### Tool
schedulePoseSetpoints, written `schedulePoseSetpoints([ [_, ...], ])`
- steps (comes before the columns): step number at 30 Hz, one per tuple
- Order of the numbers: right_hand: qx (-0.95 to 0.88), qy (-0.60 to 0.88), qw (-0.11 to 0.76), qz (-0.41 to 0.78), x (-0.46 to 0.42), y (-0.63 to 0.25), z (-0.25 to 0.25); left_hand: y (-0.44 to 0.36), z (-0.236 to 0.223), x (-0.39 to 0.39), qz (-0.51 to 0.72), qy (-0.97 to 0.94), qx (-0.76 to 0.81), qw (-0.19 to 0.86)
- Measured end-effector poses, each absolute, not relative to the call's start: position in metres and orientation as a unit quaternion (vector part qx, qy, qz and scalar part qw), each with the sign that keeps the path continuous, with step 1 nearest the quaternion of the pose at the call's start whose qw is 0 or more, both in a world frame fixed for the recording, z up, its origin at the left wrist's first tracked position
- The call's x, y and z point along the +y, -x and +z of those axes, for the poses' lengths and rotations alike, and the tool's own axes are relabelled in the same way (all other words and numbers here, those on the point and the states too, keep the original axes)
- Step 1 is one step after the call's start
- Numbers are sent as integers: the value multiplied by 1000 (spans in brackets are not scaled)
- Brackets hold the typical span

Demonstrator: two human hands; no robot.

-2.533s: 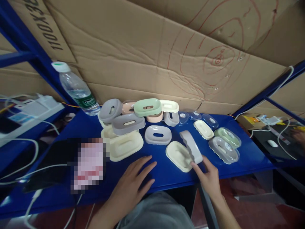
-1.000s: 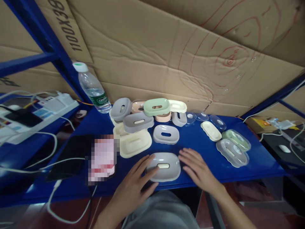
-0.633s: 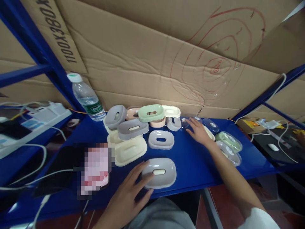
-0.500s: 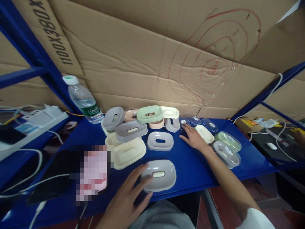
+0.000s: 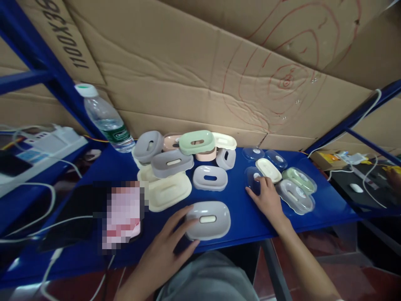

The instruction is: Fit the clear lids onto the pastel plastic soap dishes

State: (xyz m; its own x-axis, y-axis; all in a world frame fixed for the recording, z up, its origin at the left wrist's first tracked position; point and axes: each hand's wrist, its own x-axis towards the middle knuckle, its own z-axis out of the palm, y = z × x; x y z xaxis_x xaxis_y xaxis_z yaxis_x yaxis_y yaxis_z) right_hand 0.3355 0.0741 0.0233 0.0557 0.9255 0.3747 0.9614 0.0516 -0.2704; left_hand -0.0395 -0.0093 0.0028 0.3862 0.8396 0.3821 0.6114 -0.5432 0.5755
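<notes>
My left hand (image 5: 167, 240) rests against the left end of a grey soap dish (image 5: 216, 230) near the front edge, fingers spread over its rim. The dish has a pale insert in its slot. My right hand (image 5: 267, 200) has its fingers closed on a clear lid (image 5: 251, 174) with a round sticker, partly hidden under them. Just beyond are a cream dish (image 5: 268, 170) and two more clear lids, one (image 5: 253, 153) at the back and another (image 5: 276, 159) to its right. A second grey dish (image 5: 209, 178) lies between the hands, farther back.
Several grey, cream, pink and green dishes (image 5: 196, 142) are piled at the back. Lidded green (image 5: 299, 179) and grey (image 5: 296, 196) dishes sit at right. A water bottle (image 5: 106, 119), blurred phone (image 5: 123, 217), cables and power strip (image 5: 46, 150) are at left. Cardboard (image 5: 175, 75) backs the blue table (image 5: 238, 209).
My right hand has come nearer and rightward, and a clear lid has moved with it away from the back lids. My left hand stays at the grey dish. The view has shifted slightly.
</notes>
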Motion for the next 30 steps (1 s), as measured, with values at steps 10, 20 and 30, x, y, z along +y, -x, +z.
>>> schedulePoseSetpoints([
  [10,-893,300,302,147,8,-279,42,42,2,-6,342,-761,479,272],
  [20,-935,240,196,172,32,-249,51,45,-2,-5,353,-761,463,287],
  [30,-935,295,179,79,15,-246,38,47,-1,-5,340,-766,462,291],
])
